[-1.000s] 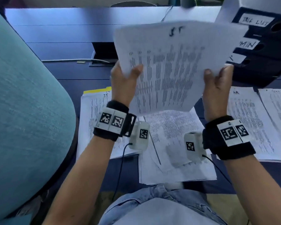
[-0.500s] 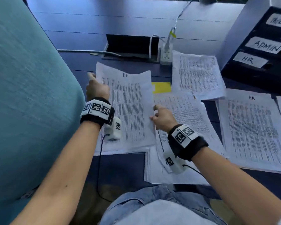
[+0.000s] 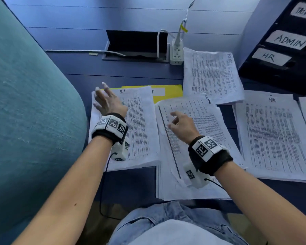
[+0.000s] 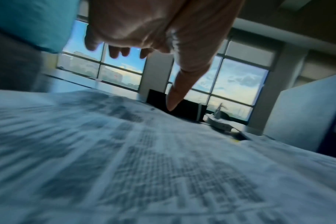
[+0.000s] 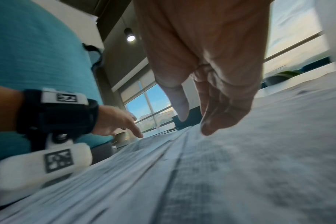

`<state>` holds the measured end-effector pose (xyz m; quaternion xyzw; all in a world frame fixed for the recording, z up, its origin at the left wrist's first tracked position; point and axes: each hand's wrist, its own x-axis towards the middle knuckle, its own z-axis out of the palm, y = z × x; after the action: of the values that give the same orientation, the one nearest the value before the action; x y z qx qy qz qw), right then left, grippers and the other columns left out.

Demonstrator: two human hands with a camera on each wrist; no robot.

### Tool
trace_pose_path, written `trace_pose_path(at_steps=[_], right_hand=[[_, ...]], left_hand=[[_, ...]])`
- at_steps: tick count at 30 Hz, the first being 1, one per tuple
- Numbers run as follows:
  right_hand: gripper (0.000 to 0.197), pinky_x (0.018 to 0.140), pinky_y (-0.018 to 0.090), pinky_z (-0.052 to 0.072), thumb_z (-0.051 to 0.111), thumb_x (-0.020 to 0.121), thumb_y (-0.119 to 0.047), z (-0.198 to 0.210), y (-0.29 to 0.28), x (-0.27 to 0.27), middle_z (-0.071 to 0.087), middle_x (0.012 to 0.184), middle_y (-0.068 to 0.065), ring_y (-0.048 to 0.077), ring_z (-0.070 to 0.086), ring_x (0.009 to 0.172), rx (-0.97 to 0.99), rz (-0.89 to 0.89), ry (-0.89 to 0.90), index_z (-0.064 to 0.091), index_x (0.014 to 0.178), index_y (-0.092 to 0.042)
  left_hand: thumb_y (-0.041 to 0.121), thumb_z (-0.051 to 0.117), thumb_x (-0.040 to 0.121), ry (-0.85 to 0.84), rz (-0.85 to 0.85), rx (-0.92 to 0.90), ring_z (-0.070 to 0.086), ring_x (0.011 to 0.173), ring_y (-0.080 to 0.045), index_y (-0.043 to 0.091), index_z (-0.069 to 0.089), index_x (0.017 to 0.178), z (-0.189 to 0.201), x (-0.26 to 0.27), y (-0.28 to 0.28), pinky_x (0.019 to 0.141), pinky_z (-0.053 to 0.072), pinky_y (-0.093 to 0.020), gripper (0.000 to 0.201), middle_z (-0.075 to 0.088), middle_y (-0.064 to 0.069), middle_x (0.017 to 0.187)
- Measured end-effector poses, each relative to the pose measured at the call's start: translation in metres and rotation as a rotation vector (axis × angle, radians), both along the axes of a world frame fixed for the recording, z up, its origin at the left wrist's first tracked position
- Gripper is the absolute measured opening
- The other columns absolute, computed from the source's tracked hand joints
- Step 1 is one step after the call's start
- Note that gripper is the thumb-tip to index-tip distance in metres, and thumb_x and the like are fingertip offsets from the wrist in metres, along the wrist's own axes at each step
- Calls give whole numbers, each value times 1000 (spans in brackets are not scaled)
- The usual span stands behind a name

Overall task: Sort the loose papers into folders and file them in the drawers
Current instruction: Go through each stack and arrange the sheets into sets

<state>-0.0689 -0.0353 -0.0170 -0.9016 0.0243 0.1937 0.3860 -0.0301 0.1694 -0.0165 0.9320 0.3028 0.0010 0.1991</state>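
Observation:
Several stacks of printed papers lie on the dark blue desk [image 3: 131,183]. The leftmost paper stack [image 3: 141,124], marked with handwriting at its top, lies partly over a yellow folder [image 3: 173,91]. My left hand [image 3: 106,101] hovers over that stack's top left corner with fingers spread, holding nothing; in the left wrist view the left hand [image 4: 144,45] hangs above the blurred paper stack [image 4: 163,166]. My right hand [image 3: 180,124] floats over the middle paper stack [image 3: 201,121], fingers loosely curled and empty. From the right wrist the right hand [image 5: 207,91] shows relaxed fingers above the paper [image 5: 240,166].
An HR-marked paper stack [image 3: 272,138] lies at right, another stack [image 3: 212,76] behind it. Black drawers labelled ADMIN [image 3: 288,41] and HR [image 3: 270,57] stand at far right. A white power strip [image 3: 176,52] and cable hatch [image 3: 136,45] sit behind. A teal chair back [image 3: 25,121] fills the left.
One second ago both hands held a sheet up. They laid it on the left stack, and now both hands have let go, the right one shifting right over the middle stack.

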Motion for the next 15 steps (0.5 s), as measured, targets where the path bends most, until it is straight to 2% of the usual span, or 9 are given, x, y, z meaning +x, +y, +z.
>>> trace_pose_path(at_steps=[1, 3, 5, 7, 10, 11, 13, 15], right_hand=[[45, 90, 25, 40, 59, 89, -11, -1, -12, 4, 63, 108, 14, 24, 57, 102, -32, -56, -22, 47, 132, -7], [48, 100, 39, 37, 61, 86, -14, -3, -37, 9, 50, 128, 13, 28, 45, 120, -184, -157, -40, 46, 132, -13], [52, 104, 46, 27, 59, 84, -15, -2, -57, 9, 40, 137, 9, 29, 32, 129, -339, -208, -12, 43, 134, -18], [53, 106, 49, 23, 59, 84, -16, -3, -69, 6, 37, 140, 8, 28, 30, 131, -360, -185, 34, 42, 135, -19], [46, 102, 48, 29, 58, 85, -18, -6, -75, 0, 40, 136, 8, 27, 34, 128, -335, -112, 54, 47, 130, -17], [43, 100, 47, 30, 58, 85, -18, -7, -74, -3, 41, 134, 8, 27, 34, 126, -341, -98, 59, 50, 127, -17], [37, 99, 48, 32, 58, 85, -17, -11, -73, -10, 41, 130, 7, 26, 33, 126, -347, -70, 82, 53, 122, -17], [37, 103, 49, 34, 61, 83, -17, -13, -75, -13, 41, 130, 8, 25, 34, 126, -290, -60, 109, 54, 120, -16]], left_hand=[[7, 62, 77, -13, -75, -11, 18, 136, -33, 6, 19, 143, 1, 5, -9, 110, 21, -46, 79, 17, -15, 145], [13, 62, 80, -24, -251, -62, 26, 129, -32, 5, 35, 134, 2, 14, -31, 101, 33, -43, 60, 27, -14, 137], [22, 65, 82, -12, -418, -109, 28, 127, -30, 5, 40, 131, 2, 20, -54, 100, 37, -42, 58, 31, -13, 133], [29, 68, 81, 51, -561, -112, 27, 129, -28, 6, 37, 135, 1, 26, -74, 104, 35, -42, 66, 31, -12, 137], [33, 71, 79, 254, -678, -77, 26, 135, -28, 6, 30, 140, -2, 37, -94, 108, 32, -45, 78, 30, -12, 144], [32, 71, 79, 308, -684, -79, 31, 133, -28, 5, 33, 139, -3, 39, -99, 107, 33, -45, 75, 34, -13, 143], [27, 69, 81, 326, -708, -35, 43, 125, -28, 6, 45, 129, -6, 40, -105, 103, 38, -42, 57, 47, -13, 133], [15, 60, 85, 200, -769, 39, 50, 116, -28, 10, 53, 119, -6, 37, -111, 95, 40, -38, 35, 55, -11, 123]])
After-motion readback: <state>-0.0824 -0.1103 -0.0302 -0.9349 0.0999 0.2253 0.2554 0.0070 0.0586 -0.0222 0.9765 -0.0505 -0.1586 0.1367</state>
